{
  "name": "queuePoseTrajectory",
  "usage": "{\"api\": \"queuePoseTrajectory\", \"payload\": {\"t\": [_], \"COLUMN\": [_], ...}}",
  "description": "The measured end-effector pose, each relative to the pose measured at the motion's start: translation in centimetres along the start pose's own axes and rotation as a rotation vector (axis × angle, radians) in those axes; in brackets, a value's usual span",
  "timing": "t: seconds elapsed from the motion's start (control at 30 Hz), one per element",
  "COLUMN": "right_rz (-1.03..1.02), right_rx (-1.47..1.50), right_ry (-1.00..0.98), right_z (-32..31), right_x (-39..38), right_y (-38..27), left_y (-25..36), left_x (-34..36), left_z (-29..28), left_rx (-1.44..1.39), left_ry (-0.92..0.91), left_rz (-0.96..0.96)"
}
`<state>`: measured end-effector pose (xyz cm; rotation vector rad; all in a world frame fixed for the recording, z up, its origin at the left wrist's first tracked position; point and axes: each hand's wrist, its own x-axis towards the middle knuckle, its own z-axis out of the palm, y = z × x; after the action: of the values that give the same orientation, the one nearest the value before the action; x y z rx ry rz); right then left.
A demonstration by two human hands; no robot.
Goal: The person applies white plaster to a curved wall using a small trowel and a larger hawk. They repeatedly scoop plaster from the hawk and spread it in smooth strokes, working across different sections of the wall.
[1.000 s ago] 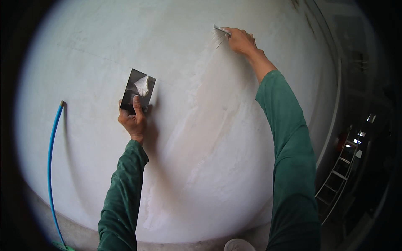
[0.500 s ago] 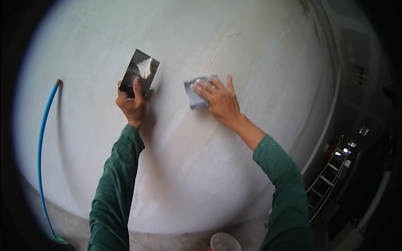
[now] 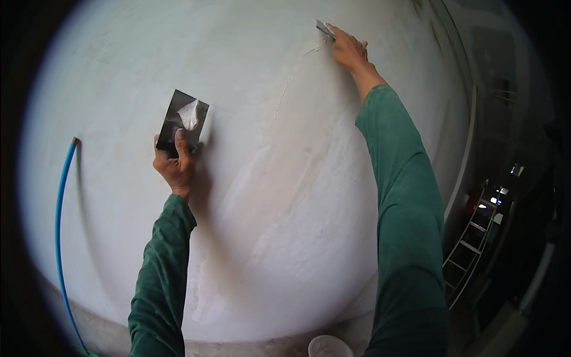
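Observation:
My left hand [image 3: 175, 166] grips a dark metal putty knife [image 3: 171, 122] with a wide flat blade, thumb laid on its face. A lump of white putty [image 3: 188, 115] sits on that blade. High on the right, my right hand [image 3: 350, 50] is closed on a second putty knife [image 3: 325, 29], seen nearly edge-on, its blade at the wall. Most of its handle side is hidden by the fingers. Just below and left of it, a thin raised line of putty [image 3: 289, 78] curves down the pale wall [image 3: 250, 178]. Smeared, beige patches run diagonally beneath.
A blue pole [image 3: 58, 214] leans on the wall at the left. At the bottom stands a white bucket [image 3: 329, 347], partly cut off. A metal ladder [image 3: 470, 245] stands in the dark area on the right, beyond the wall's edge.
My right hand has moved up and to the right with its putty knife, which has turned from face-on to nearly edge-on. My left hand sits slightly lower and further left in view.

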<state>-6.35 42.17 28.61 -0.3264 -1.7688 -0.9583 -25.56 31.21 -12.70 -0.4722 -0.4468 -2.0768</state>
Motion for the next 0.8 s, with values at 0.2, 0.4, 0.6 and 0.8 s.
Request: {"api": "queuePoseTrajectory", "payload": {"t": [0.2,0.4,0.6,0.8], "right_rz": [-0.014,-0.182,-0.219,-0.306], "right_rx": [0.011,0.12,0.101,0.106], "right_ry": [-0.122,0.05,0.055,0.112], "right_z": [-0.5,2.7,3.7,6.1], "right_x": [-3.0,-10.5,-19.6,-30.4], "right_y": [-3.0,-4.5,-9.2,-13.4], "left_y": [-0.1,0.1,0.2,0.5], "left_x": [0.2,0.2,0.1,0.0], "left_z": [-0.2,-0.2,-0.2,0.1], "left_rx": [-0.042,0.015,0.005,0.012], "left_ry": [-0.02,-0.021,-0.011,0.021], "left_rz": [0.028,0.05,0.028,0.045]}}
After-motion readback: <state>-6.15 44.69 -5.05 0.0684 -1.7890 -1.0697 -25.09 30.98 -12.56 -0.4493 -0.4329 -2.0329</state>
